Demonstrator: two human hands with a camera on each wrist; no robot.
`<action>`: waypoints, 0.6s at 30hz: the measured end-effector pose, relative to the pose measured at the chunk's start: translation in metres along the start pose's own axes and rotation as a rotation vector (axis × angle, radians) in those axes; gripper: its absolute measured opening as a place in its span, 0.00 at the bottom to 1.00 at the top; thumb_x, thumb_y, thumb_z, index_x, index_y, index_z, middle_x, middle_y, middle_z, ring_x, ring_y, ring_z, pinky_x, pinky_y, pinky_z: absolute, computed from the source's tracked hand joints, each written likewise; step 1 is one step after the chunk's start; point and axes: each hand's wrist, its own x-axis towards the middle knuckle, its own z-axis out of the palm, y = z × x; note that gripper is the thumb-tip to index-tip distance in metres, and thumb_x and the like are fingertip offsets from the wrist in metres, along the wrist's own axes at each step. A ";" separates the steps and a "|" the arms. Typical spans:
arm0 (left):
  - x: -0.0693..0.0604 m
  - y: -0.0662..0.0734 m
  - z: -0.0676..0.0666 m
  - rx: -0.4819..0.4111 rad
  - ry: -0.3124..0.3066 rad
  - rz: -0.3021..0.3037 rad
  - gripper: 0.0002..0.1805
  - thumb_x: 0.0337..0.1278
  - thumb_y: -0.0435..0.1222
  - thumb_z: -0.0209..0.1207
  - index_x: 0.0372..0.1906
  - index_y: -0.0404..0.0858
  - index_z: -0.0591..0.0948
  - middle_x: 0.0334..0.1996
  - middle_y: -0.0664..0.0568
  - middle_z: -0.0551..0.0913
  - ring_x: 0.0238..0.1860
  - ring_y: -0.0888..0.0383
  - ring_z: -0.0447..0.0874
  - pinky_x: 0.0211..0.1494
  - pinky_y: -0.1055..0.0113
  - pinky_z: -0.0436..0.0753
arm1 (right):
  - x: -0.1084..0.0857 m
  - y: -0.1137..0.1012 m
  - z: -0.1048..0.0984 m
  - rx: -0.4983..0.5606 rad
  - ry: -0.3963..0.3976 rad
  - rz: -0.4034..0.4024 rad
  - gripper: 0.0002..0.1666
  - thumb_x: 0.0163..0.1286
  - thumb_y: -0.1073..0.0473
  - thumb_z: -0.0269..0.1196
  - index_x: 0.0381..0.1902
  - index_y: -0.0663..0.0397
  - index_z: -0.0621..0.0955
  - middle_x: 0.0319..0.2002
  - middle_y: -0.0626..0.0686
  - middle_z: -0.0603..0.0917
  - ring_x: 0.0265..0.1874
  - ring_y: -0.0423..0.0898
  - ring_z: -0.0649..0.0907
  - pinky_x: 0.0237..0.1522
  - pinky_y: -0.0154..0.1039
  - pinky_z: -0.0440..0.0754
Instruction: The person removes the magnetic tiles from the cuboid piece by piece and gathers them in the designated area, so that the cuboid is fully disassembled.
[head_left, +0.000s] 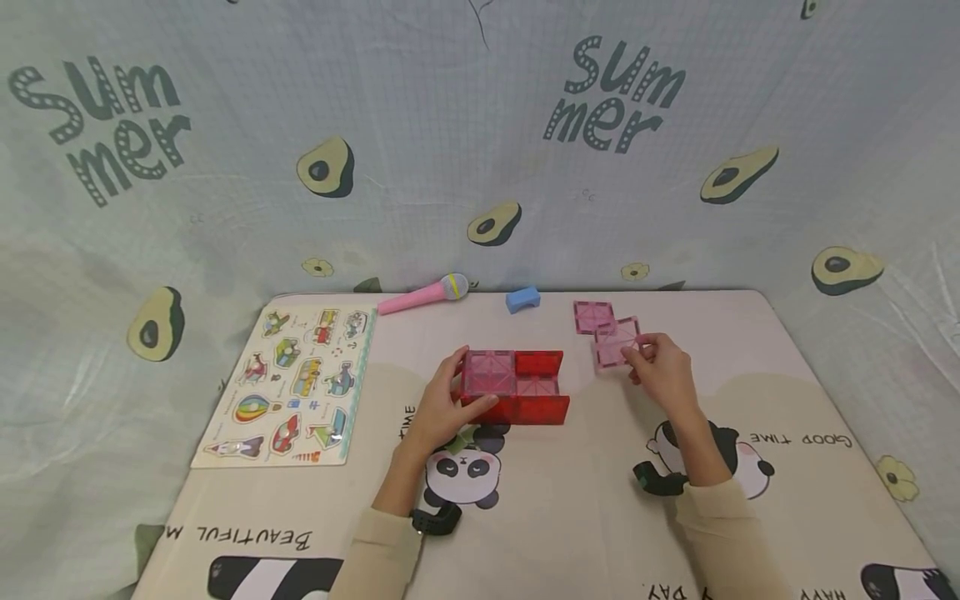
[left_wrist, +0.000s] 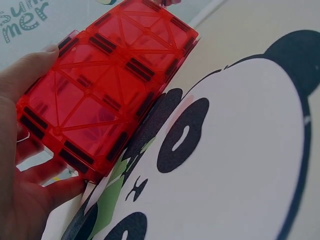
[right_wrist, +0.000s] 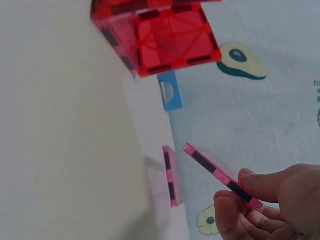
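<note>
A box-like build of red and pink translucent magnetic tiles stands mid-table. Its left half has a pink tile on top, while the right half is uncovered above. My left hand grips the build at its left end, thumb along the front. In the left wrist view the red front wall shows two square tiles side by side. My right hand pinches a pink square tile by its edge, raised off the table in the right wrist view. Another pink tile lies flat behind it.
A pink toy microphone and a blue block lie along the table's back edge. At the left is a picture puzzle board. A printed cloth hangs behind the table.
</note>
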 end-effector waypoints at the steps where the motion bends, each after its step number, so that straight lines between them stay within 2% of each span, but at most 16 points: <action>1: 0.000 0.000 0.000 0.000 0.000 0.001 0.52 0.53 0.50 0.70 0.79 0.44 0.56 0.71 0.49 0.68 0.68 0.40 0.75 0.61 0.48 0.83 | 0.002 0.001 0.000 0.003 0.008 0.000 0.24 0.73 0.57 0.62 0.55 0.73 0.74 0.33 0.65 0.84 0.21 0.44 0.85 0.22 0.27 0.79; 10: -0.001 -0.002 0.000 -0.002 0.002 -0.002 0.52 0.52 0.49 0.71 0.79 0.44 0.56 0.70 0.49 0.68 0.69 0.41 0.73 0.61 0.47 0.83 | 0.026 0.010 -0.003 0.018 0.057 0.042 0.24 0.73 0.58 0.62 0.56 0.74 0.74 0.35 0.67 0.85 0.20 0.43 0.85 0.20 0.27 0.78; 18: 0.000 -0.002 0.000 0.004 0.008 0.009 0.52 0.52 0.50 0.71 0.78 0.44 0.57 0.70 0.50 0.69 0.70 0.42 0.72 0.61 0.47 0.83 | 0.045 0.016 -0.005 -0.003 0.028 0.129 0.27 0.74 0.54 0.60 0.59 0.72 0.72 0.35 0.66 0.84 0.22 0.44 0.85 0.22 0.29 0.78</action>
